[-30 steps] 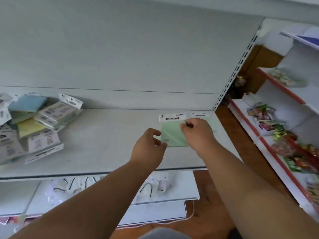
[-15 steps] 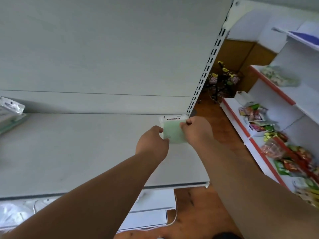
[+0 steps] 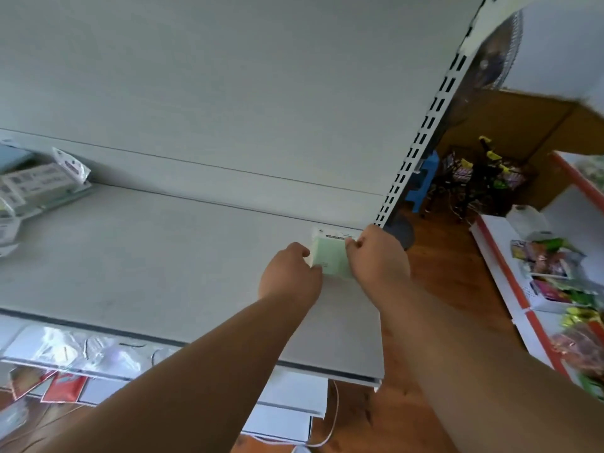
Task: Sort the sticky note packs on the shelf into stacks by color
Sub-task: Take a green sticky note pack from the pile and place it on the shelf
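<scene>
Both hands on one item. Left hand (image 3: 291,276): fingers curled, touching the near-left edge of the green sticky note pack (image 3: 330,258). Right hand (image 3: 379,256): thumb and fingers pinching the pack's right edge just below its white header card. Location: far right corner of the shelf (image 3: 163,263), flat or nearly so, header pointing toward the back panel. Unsorted packs (image 3: 36,188): heaped at the far left of the same shelf, well apart; left hand nearer for the next fetch.
</scene>
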`<state>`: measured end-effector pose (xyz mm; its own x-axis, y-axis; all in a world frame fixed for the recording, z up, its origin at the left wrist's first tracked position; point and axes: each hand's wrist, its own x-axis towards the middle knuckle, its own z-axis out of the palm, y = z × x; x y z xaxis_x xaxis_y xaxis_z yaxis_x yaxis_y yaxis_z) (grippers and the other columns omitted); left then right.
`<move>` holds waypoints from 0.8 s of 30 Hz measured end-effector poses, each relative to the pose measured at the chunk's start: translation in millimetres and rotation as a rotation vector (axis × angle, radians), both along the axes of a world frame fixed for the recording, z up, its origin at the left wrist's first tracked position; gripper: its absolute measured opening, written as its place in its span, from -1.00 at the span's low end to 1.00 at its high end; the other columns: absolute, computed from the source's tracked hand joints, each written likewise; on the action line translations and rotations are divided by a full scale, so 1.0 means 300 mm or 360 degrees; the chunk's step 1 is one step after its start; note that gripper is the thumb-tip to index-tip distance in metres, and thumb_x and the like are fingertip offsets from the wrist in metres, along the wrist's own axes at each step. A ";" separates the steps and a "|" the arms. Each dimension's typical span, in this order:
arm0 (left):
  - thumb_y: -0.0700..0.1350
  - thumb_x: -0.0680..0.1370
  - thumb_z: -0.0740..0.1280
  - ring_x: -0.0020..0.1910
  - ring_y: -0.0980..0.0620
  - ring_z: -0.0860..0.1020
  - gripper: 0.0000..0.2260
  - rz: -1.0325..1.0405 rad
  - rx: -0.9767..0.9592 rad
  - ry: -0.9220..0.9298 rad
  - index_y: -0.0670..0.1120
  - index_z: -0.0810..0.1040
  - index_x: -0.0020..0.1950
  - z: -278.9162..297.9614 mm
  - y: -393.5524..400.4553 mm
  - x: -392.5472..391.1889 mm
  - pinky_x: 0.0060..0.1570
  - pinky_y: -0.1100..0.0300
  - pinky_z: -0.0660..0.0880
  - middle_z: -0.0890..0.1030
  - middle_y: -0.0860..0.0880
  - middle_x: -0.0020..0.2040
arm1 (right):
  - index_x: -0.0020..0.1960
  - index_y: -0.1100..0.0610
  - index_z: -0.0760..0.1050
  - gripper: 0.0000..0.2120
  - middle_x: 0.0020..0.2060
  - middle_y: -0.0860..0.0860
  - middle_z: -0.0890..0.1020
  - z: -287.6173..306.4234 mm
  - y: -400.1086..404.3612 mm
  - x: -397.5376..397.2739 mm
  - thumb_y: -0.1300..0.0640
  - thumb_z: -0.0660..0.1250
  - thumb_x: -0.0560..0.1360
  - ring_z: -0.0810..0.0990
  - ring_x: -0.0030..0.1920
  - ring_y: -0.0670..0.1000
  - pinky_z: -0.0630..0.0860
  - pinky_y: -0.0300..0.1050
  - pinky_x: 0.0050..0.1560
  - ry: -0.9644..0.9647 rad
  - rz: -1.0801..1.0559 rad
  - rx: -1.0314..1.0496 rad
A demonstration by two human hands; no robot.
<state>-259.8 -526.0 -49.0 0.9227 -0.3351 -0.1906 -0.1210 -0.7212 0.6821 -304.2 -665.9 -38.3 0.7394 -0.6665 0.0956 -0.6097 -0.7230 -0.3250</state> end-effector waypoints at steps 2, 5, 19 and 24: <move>-0.01 0.51 0.33 -0.02 0.04 0.59 -0.65 0.0005 -0.0019 -0.0034 0.06 0.45 0.29 0.019 0.039 -0.013 -0.05 0.15 0.52 0.61 0.10 0.02 | -0.12 0.10 0.42 -0.75 -0.29 -0.01 0.49 0.029 0.057 0.010 -0.08 0.20 0.57 0.48 -0.25 0.04 0.23 -0.12 -0.42 -0.0094 0.0100 0.0014; -0.07 0.49 0.33 -0.10 0.09 0.58 -0.63 0.0023 -0.0029 -0.0093 0.08 0.44 0.30 0.056 0.137 -0.003 -0.15 0.18 0.52 0.58 0.13 0.00 | -0.15 0.06 0.42 -0.79 -0.28 -0.05 0.53 0.069 0.183 0.060 -0.07 0.24 0.55 0.50 -0.27 -0.01 0.31 -0.14 -0.38 -0.0193 0.0284 0.0111; -0.02 0.47 0.37 -0.06 0.12 0.50 -0.66 0.0419 0.0022 -0.0269 0.09 0.48 0.24 0.091 1.142 0.476 -0.12 0.24 0.39 0.53 0.14 0.09 | -0.08 0.04 0.51 -0.85 -0.21 -0.11 0.60 0.080 1.159 0.616 -0.04 0.34 0.48 0.57 -0.18 -0.04 0.49 -0.14 -0.14 -0.0374 0.0606 0.0771; -0.09 0.46 0.37 -0.04 0.08 0.53 -0.67 0.0383 -0.0005 -0.0296 0.03 0.52 0.22 0.150 1.374 0.705 -0.09 0.20 0.44 0.57 0.08 0.09 | -0.04 0.04 0.54 -0.87 -0.13 -0.03 0.63 0.045 1.409 0.817 0.02 0.33 0.46 0.59 -0.07 0.06 0.50 -0.11 -0.11 -0.0300 0.0479 0.0958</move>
<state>-48.3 -113.9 -4.1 0.9947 -0.1027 -0.0104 -0.0696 -0.7420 0.6667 -59.2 -243.3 -24.8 0.9073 -0.4126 -0.0811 -0.3049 -0.5128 -0.8026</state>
